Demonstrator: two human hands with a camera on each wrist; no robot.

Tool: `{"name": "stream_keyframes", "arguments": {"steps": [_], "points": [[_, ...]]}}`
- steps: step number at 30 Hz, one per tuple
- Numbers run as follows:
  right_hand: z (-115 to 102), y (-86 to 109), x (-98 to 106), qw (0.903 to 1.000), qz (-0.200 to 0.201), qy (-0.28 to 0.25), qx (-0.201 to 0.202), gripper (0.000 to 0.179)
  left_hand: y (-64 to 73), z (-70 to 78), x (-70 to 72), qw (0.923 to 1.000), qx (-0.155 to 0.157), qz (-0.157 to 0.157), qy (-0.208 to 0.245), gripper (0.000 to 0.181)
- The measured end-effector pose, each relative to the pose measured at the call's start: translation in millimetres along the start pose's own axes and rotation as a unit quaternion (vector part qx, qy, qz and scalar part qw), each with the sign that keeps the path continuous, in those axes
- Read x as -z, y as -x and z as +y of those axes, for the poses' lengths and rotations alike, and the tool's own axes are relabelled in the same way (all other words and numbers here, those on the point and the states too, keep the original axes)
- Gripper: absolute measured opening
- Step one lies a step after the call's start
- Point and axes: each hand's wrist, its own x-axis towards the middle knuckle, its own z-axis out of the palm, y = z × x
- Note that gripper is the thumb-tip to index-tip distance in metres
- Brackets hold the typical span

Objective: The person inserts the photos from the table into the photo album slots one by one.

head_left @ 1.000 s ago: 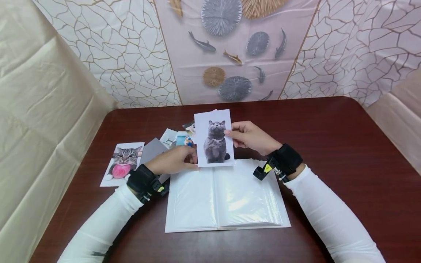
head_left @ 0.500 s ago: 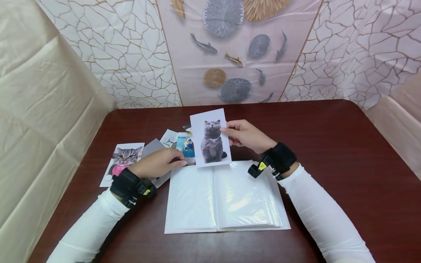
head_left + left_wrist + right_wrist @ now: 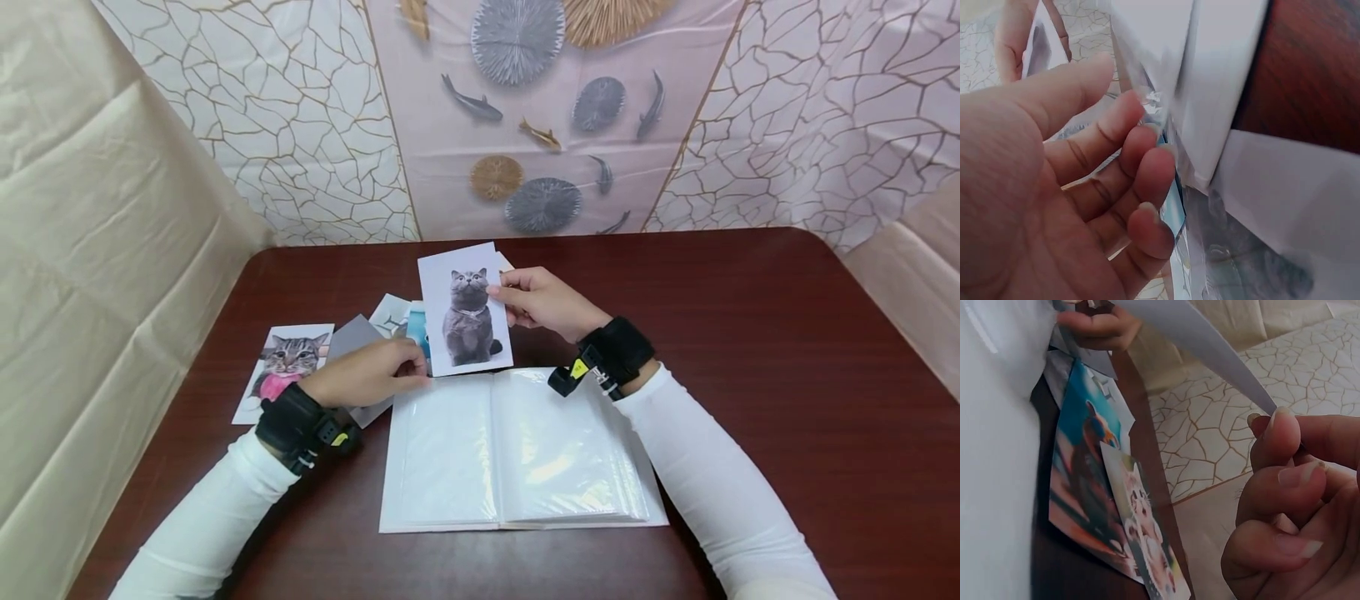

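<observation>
My right hand [image 3: 551, 304] pinches a photo print of a grey cat [image 3: 457, 333] by its right edge, thumb in front. The print is raised behind the top edge of an open photo album [image 3: 446, 458] with clear pockets, tilted slightly left. In the right wrist view the print [image 3: 1213, 359] shows edge-on between thumb and fingers. My left hand [image 3: 367, 371] is at the album's upper left corner. The left wrist view shows its fingers [image 3: 1150, 172] loosely bent, tips right at the clear page edge, the thumb apart from them.
A tabby cat print with a pink ball [image 3: 292, 357] lies far left. Beside it, a grey print [image 3: 354, 335] and several others overlap behind the album. The right wrist view shows a blue print [image 3: 1082, 469] and a kitten print [image 3: 1141, 515] there. A patterned cloth [image 3: 315, 125] hangs behind the table.
My left hand has let go of the grey cat print and drawn back to the album's corner. My right hand has carried the print left, tilting it a little.
</observation>
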Motion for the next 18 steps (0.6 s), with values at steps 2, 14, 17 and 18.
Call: {"name": "stream_keyframes", "arguments": {"steps": [2,14,17,18], "points": [[2.6,0.3,0.6,1.0,0.001,0.001,-0.004,0.029,0.2,0.3,0.0,1.0,-0.004,-0.002,0.006,0.008],[6.0,2.1,1.6,0.9999,-0.008,-0.001,-0.009,0.031,0.6,0.4,-1.2,0.9989,0.026,-0.025,0.032,0.019],[6.2,2.5,2.7,0.9999,-0.005,0.004,-0.009,0.03,-1.0,0.5,-2.3,0.9978,0.032,-0.036,0.046,0.014],[6.2,2.8,3.0,0.9999,-0.003,0.006,-0.009,0.03,-1.4,0.5,-2.4,0.9976,0.031,-0.038,0.049,0.013]]}}
